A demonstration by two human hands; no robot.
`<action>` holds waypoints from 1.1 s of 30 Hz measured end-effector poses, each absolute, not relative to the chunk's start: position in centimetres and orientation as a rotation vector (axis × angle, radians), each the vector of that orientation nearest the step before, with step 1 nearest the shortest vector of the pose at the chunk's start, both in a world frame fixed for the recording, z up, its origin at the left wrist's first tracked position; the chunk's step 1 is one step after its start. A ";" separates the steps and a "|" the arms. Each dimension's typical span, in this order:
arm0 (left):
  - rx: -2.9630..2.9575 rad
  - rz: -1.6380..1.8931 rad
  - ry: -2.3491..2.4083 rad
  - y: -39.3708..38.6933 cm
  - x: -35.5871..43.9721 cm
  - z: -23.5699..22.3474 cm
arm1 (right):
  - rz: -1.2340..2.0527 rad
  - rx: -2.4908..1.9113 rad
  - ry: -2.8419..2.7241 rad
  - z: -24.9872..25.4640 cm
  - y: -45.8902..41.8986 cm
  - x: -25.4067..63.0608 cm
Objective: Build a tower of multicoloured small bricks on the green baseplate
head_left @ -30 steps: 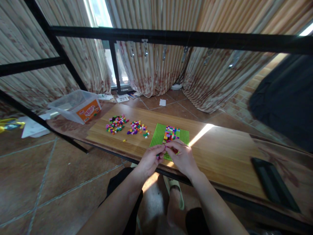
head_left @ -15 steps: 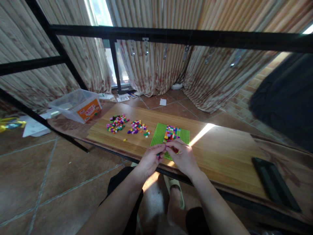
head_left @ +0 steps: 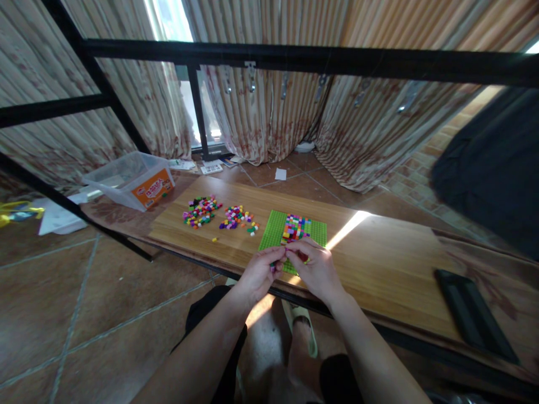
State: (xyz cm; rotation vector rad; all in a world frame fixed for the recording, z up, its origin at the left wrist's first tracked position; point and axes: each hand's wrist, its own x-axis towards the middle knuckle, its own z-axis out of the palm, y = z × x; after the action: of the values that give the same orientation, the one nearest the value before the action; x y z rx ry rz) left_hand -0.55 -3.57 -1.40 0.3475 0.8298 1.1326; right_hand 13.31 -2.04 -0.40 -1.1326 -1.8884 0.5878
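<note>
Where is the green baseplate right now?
In the head view, the green baseplate lies just right of centre on the wooden board, right of the loose bricks, partly hidden by the right hand.

Bare forearms on my feed, both of them, tapering to slim wrists, then an ungloved left hand and an equally bare right hand. Lower down I've got plain black cloth at the legs, and there, a pale green slipper, banded across the foot!
</note>
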 end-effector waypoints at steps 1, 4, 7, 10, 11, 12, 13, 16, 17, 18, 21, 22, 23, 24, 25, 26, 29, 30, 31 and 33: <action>0.346 1.135 0.829 -3.6 -0.6 -1.4 | 0.590 -1.129 -1.888 -0.4 -2.0 13.3; 0.347 1.137 0.831 -3.6 -0.6 -1.3 | 0.589 -1.126 -1.886 -0.5 -2.0 13.3; 0.349 1.134 0.835 -3.6 -0.6 -1.1 | 0.571 -1.127 -1.883 -0.5 -2.0 13.4; 0.358 1.128 0.836 -3.7 -0.6 -1.1 | 0.556 -1.122 -1.864 -0.5 -2.0 13.3; 0.362 1.127 0.834 -3.7 -0.6 -1.1 | 0.563 -1.123 -1.864 -0.5 -2.0 13.3; 0.365 1.127 0.832 -3.7 -0.6 -1.1 | 0.574 -1.125 -1.868 -0.5 -2.0 13.3; 0.366 1.131 0.831 -3.7 -0.6 -1.1 | 0.588 -1.125 -1.875 -0.6 -2.0 13.3; 0.364 1.145 0.832 -3.7 -0.6 -1.2 | 0.611 -1.119 -1.891 -0.7 -2.0 13.2; 0.363 1.144 0.834 -3.7 -0.6 -1.2 | 0.609 -1.117 -1.890 -0.7 -2.0 13.2; 0.362 1.139 0.835 -3.6 -0.6 -1.3 | 0.606 -1.118 -1.889 -0.7 -2.0 13.2; 0.360 1.124 0.837 -3.6 -0.6 -1.3 | 0.609 -1.127 -1.885 -0.6 -1.9 13.2; 0.360 1.122 0.837 -3.6 -0.6 -1.2 | 0.613 -1.131 -1.886 -0.6 -1.9 13.3; 0.361 1.123 0.837 -3.6 -0.6 -1.2 | 0.617 -1.135 -1.887 -0.5 -1.9 13.3; 0.362 1.125 0.835 -3.6 -0.6 -1.2 | 0.618 -1.136 -1.889 -0.5 -1.9 13.3; 0.363 1.127 0.834 -3.6 -0.6 -1.2 | 0.618 -1.136 -1.891 -0.5 -1.9 13.4; 0.364 1.128 0.832 -3.7 -0.6 -1.2 | 0.615 -1.134 -1.891 -0.5 -1.9 13.4; 0.376 1.125 0.830 -3.7 -0.6 -1.3 | 0.590 -1.124 -1.890 -0.3 -1.7 13.7; 0.383 1.122 0.831 -3.7 -0.6 -1.3 | 0.574 -1.131 -1.885 -0.2 -1.7 13.8; 0.389 1.119 0.832 -3.7 -0.7 -1.3 | 0.556 -1.145 -1.880 -0.1 -1.6 14.0; 0.397 1.114 0.836 -3.7 -0.7 -1.2 | 0.518 -1.187 -1.874 0.1 -1.5 14.3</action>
State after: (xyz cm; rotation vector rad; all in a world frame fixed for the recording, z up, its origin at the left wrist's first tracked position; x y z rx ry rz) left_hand -0.70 -3.71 -1.22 0.3972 0.8358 1.1139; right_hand 14.28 -1.46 0.10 -1.1867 -1.8741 0.5175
